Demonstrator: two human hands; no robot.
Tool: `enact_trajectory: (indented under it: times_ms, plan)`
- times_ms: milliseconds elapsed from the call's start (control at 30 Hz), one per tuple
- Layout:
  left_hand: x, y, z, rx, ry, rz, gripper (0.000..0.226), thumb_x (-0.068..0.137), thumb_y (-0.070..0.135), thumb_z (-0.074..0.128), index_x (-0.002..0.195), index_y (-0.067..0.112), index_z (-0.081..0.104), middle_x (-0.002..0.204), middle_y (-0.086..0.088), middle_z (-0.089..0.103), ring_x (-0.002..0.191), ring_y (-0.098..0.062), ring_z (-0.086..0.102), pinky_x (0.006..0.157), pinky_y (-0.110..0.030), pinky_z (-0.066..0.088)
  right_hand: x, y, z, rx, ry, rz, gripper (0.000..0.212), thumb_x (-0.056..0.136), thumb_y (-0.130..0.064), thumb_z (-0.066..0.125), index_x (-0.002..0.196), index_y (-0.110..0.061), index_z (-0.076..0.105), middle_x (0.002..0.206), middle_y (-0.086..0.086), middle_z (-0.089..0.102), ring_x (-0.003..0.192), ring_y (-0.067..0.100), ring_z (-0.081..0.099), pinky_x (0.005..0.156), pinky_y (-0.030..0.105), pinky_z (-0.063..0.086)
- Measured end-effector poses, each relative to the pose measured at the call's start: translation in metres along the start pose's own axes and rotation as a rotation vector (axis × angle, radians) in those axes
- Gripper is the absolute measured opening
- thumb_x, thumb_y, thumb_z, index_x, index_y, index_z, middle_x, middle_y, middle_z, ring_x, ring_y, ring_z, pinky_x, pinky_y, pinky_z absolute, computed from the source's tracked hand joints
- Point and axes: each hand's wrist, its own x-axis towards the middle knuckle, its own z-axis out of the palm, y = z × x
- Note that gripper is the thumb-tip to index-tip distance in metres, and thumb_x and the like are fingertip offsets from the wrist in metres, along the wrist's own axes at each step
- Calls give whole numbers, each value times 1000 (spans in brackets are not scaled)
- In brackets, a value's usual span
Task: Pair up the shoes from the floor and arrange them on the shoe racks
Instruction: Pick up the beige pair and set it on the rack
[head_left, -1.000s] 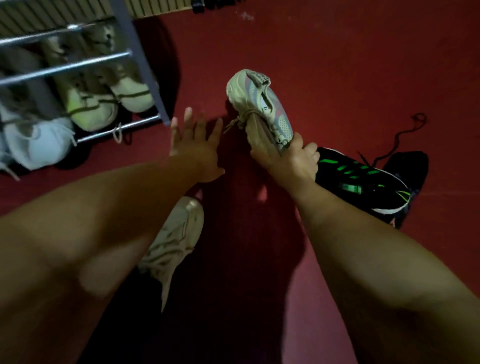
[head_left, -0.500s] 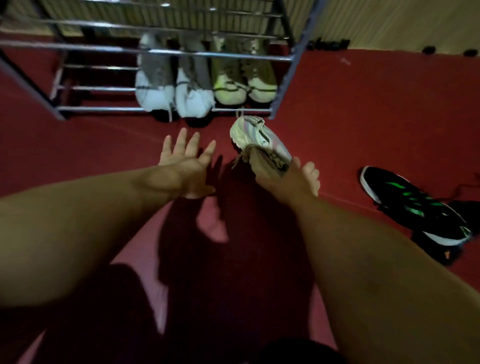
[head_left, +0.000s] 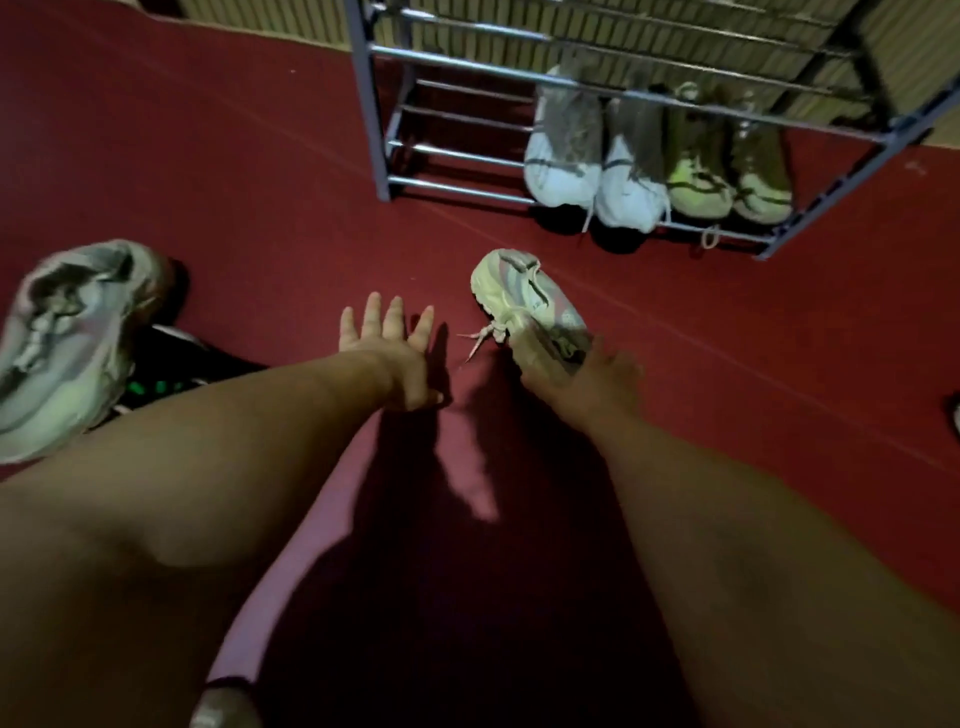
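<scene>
Sneaker, pale grey with a loose lace, is gripped at its heel end by the right hand, toe pointing toward the shoe rack just short of its front rail. The left hand is beside it over the red floor, fingers straight and spread, holding nothing. A white pair and a yellow-green pair sit side by side on the rack's lowest shelf, while far left a matching grey sneaker lies against a black shoe with green marks.
</scene>
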Motion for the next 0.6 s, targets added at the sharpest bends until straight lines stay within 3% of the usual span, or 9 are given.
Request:
enact_trajectory:
  times_ms: [67,133,200,333,600]
  plan:
    - [-9,-23,9,-92,-17,-37,105,82,62,54,147,26,-20,155,-12,-22,140,-34,-25,114,-54,-11,-23,-8,36,28,-23,35,94,81,-68,49,150,-16,12,150,21,21,138,36,22,112,47,19]
    - [-16,-49,16,-151,-24,-76,105,81,62,54,147,27,-19,156,-11,-21,141,-34,-25,114,-54,-10,-42,-18,58,45,91,56,83,87,-65,39,151,-19,11,153,20,18,141,36,18,112,50,17]
    - [-22,-77,23,-200,-10,-123,104,82,61,55,148,28,-18,156,-11,-21,141,-34,-24,114,-53,-10,-47,-33,61,-30,188,-33,74,90,-54,41,151,-22,14,156,19,12,143,36,10,113,51,13]
    - [-26,-130,33,-301,108,-302,96,86,59,49,149,27,-17,156,-12,-19,142,-36,-21,115,-53,-6,-40,-95,62,-204,155,-344,73,91,-42,49,151,-28,10,158,15,2,145,34,0,115,51,4]
    - [-42,-244,70,-451,206,-674,101,81,64,52,148,31,-17,156,-17,-14,143,-40,-13,114,-54,-4,-80,-226,116,-57,33,-546,70,91,-48,47,150,-32,13,158,11,-1,145,30,-6,116,47,5]
